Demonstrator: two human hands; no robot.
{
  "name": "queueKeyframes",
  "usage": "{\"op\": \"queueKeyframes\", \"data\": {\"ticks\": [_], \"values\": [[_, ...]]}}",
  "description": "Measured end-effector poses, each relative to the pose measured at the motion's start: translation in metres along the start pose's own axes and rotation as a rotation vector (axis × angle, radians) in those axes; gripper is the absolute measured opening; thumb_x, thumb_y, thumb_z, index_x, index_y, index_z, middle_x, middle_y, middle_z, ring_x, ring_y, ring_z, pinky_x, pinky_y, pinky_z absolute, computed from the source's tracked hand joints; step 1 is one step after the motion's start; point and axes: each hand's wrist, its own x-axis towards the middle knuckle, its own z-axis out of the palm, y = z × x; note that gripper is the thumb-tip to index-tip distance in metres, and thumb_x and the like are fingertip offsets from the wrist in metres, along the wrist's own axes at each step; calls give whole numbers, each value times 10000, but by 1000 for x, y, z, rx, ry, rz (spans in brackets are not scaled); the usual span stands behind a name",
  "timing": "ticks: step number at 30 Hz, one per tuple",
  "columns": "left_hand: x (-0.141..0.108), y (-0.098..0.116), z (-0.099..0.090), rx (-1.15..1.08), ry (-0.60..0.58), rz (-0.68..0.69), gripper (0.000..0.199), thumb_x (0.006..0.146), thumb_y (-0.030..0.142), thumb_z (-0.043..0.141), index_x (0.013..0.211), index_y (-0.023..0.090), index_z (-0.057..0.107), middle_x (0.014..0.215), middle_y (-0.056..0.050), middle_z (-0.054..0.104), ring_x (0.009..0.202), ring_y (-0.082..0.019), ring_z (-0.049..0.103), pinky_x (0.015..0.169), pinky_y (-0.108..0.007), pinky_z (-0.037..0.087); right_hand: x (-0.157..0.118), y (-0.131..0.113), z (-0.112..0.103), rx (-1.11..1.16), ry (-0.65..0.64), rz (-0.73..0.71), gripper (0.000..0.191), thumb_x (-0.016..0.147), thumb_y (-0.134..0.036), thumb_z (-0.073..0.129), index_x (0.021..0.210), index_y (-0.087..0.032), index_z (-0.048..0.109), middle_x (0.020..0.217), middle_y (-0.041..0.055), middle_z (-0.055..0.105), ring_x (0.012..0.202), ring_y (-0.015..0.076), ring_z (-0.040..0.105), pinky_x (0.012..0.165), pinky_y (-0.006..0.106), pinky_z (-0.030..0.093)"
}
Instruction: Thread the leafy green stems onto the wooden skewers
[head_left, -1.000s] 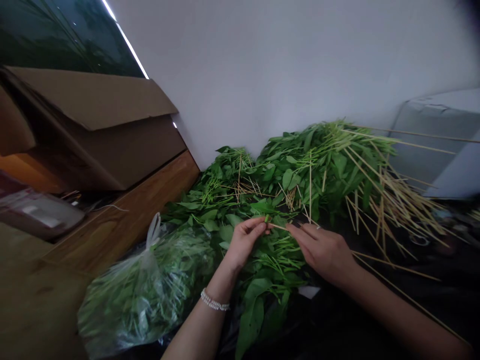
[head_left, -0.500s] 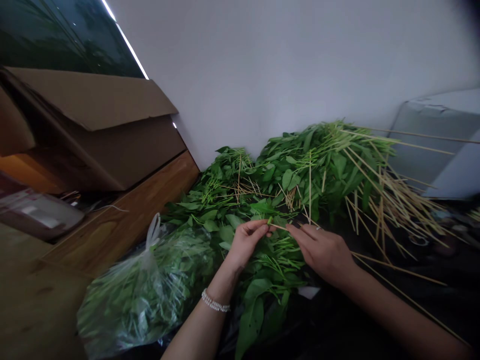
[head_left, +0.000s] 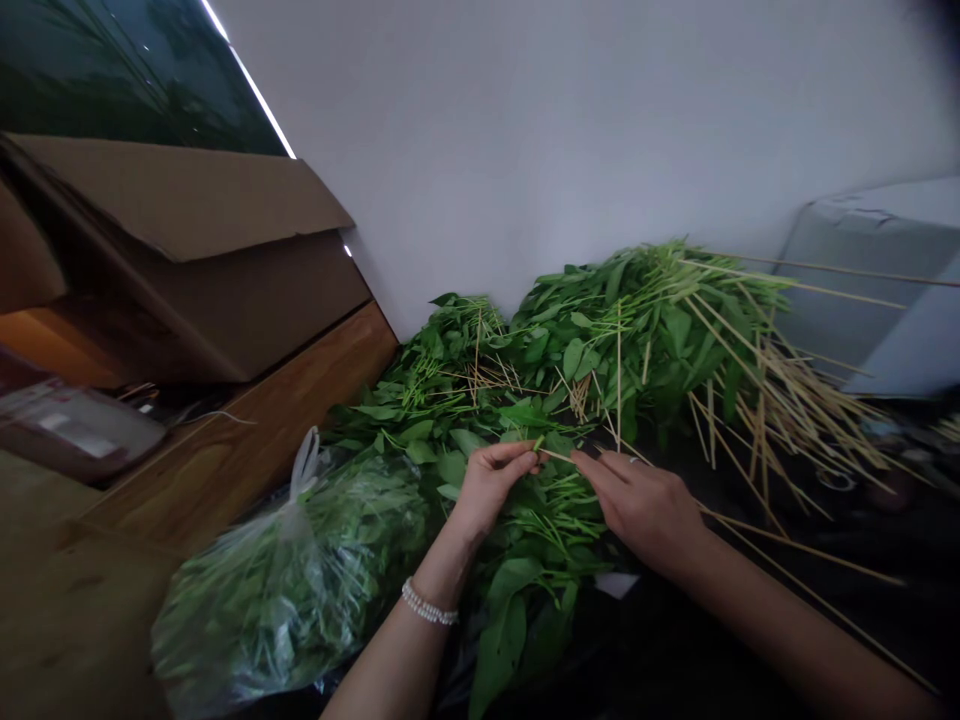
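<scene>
My left hand (head_left: 491,485), with a beaded bracelet at the wrist, pinches a short piece of green stem (head_left: 538,442) between thumb and fingertips. The left end of a thin wooden stick (head_left: 556,456) meets the stem there; whether it is inside or beside it I cannot tell. My right hand (head_left: 643,508), wearing a ring, is closed around the stick, which seems to run on past the wrist to the right. Cut leafy green stems (head_left: 555,520) lie just below and between both hands, with large leaves hanging toward me.
A tied clear plastic bag (head_left: 292,580) of greens sits at left. Behind are a heap of leafy greens (head_left: 585,310) and many loose sticks (head_left: 787,400) fanned rightward. A cardboard box (head_left: 202,200) stands on wood at back left, a whitish box (head_left: 870,270) at right.
Almost nothing differs. The right hand has shifted very slightly left, and the stick's far end behind it sits a little farther right and lower. The left hand keeps its pinch.
</scene>
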Motion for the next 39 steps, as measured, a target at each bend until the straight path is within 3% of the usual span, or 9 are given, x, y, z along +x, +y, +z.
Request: {"op": "queueKeyframes", "data": {"ticks": [23,31,39], "values": [[-3,2,3,-89,-63,-86,289,617,305,852,833,135,763,788,-76,763,660,-139,653,708,-270,507,0,-5,0,27,1,-14,331,920,-77,377,1106,-104,650,758,49,627,618,132,564,600,252,397],[2,7,0,-199,121,54,261,614,278,852,835,167,768,729,-19,743,618,-84,595,700,-217,478,2,0,-1,21,20,5,304,927,-97,425,1146,-106,635,793,52,636,657,124,576,631,248,410],[2,8,-2,-322,127,-72,275,548,286,886,760,164,760,734,-18,738,619,-81,607,640,-192,476,1,-2,-1,33,37,-10,340,907,-56,391,1123,-97,650,771,51,636,652,123,577,617,248,426]]}}
